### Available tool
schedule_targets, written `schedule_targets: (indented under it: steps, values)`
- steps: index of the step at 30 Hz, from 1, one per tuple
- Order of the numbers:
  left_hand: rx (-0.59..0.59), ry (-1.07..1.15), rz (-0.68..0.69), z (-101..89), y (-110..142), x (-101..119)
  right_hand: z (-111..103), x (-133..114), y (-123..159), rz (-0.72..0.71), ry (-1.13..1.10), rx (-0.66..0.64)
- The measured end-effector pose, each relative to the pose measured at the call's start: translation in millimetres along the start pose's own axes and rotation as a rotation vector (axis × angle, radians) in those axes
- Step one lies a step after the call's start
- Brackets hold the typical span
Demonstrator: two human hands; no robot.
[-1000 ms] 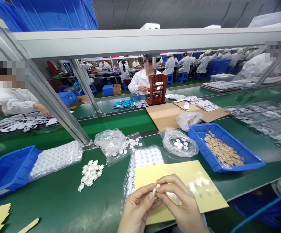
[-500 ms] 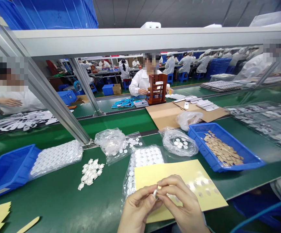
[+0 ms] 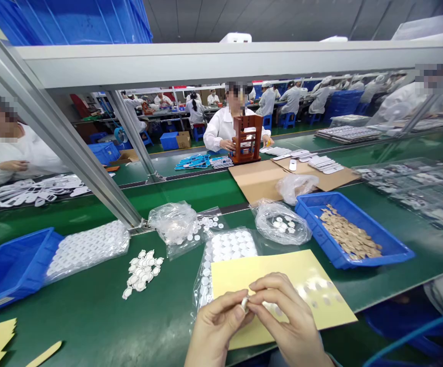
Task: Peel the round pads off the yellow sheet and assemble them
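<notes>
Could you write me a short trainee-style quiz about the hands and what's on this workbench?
1. True or false: the bare left hand and bare right hand hold one small white part between them.
2. The blue plastic bin at right holds: A) flat tan pieces; B) black cables; C) red screws.
3. What flat thing lies beneath both hands?

Key: 1 true; 2 A; 3 a yellow rectangular sheet.

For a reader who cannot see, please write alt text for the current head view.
The left hand and right hand hold a small whitish piece in their fingers over a yellow sheet on a green table. A pile of white pieces lies left, a blue tray of tan pieces right.
</notes>
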State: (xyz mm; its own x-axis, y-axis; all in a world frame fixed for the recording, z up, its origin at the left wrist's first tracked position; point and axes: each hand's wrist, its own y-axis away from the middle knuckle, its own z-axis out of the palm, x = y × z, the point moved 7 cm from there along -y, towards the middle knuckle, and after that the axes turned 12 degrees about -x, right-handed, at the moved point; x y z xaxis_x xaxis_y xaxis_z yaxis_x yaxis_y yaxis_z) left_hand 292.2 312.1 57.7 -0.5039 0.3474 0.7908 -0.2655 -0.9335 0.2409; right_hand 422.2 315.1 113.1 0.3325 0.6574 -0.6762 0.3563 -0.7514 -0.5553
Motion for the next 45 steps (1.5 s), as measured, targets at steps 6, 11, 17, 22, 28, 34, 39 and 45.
schedule_targets:
  steps: [6, 11, 17, 22, 28, 34, 39, 45]
  values:
    - [-0.069, -0.076, 0.009, 0.3, -1, 3, 0, -2, -3, -0.031, -0.019, -0.05]
    - [-0.071, -0.072, 0.01, 3.0, 1, 5, 0, -5, -5, -0.011, -0.015, -0.093]
    - [-0.03, -0.035, -0.006, 2.4, 2, 4, -6, -7, -2, -0.006, 0.025, 0.014]
    - [-0.049, -0.091, 0.004, 3.9, 2, 7, -5, -11, -1, -0.055, 0.046, -0.016]
    - [-0.082, -0.194, 0.015, 3.8, 3, 10, -4, -13, -4, -0.075, 0.052, -0.082]
    - [-0.079, -0.13, -0.008, 4.5, 4, 8, -1, -14, -9, -0.065, 0.062, -0.115]
    - [-0.032, -0.049, -0.035, 2.7, 5, 5, -5, -14, -4, -0.07, 0.095, -0.021]
    - [-0.063, -0.158, 0.003, 3.4, 3, 10, -5, -15, -4, -0.086, 0.11, -0.039]
